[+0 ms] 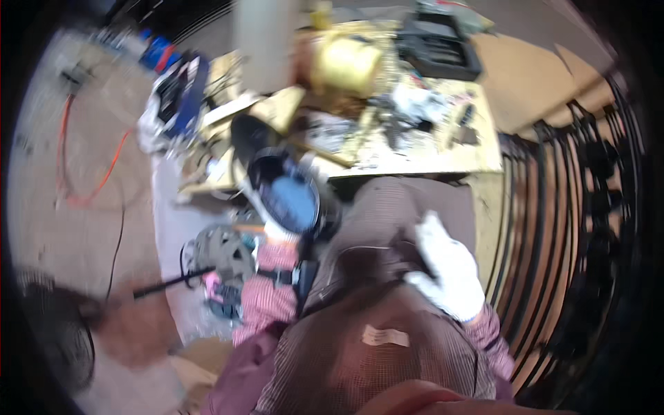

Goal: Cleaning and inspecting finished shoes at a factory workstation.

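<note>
Gripping what looks like a dark round device (290, 197), the gloved left hand (280, 232) could drop it through motion; right hand (446, 266) rests spread.

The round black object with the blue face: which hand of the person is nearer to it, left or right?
Left. The left hand, in a white glove, is at the lower edge of the round black object. The right hand rests apart from it on the brownish apron, toward the person's right.
</note>
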